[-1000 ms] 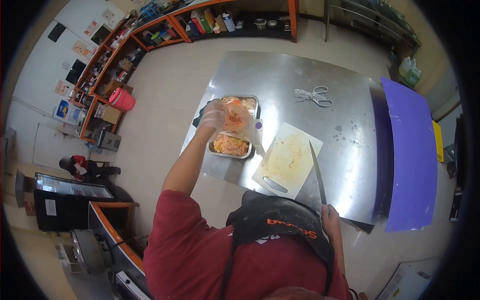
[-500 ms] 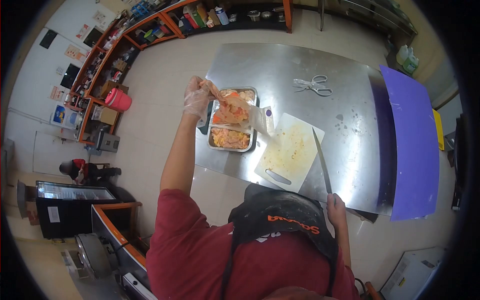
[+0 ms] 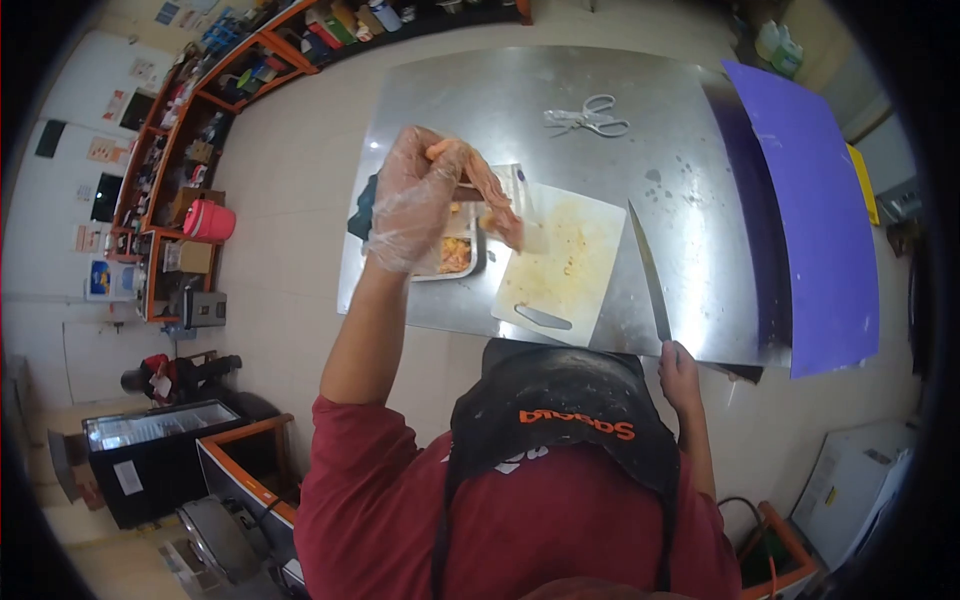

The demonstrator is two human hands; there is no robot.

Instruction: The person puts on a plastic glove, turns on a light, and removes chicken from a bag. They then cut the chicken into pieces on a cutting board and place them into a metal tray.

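My left hand [image 3: 412, 200], in a clear plastic glove, is closed around a strip of raw meat [image 3: 492, 203]. The strip hangs down over the left edge of a white cutting board [image 3: 560, 245] that has yellowish stains. Beneath the hand, and partly hidden by it, stands a metal tray of cut raw meat [image 3: 455, 254]. My bare right hand [image 3: 680, 375] grips the handle of a long knife [image 3: 647, 262] at the near edge of the table. Its blade points away from me, along the right side of the board.
White-handled scissors [image 3: 592, 120] lie farther back on the steel table [image 3: 450, 90]. A purple sheet [image 3: 815, 220] covers the table's right end. Orange-framed shelves [image 3: 160, 180] with a pink bucket [image 3: 208, 220] line the left wall. A seated person [image 3: 165, 378] is far off at left.
My left hand has come up closer to the camera and turned, with the meat strip now hanging toward the board. The right hand keeps the knife beside the board. The view has shifted.
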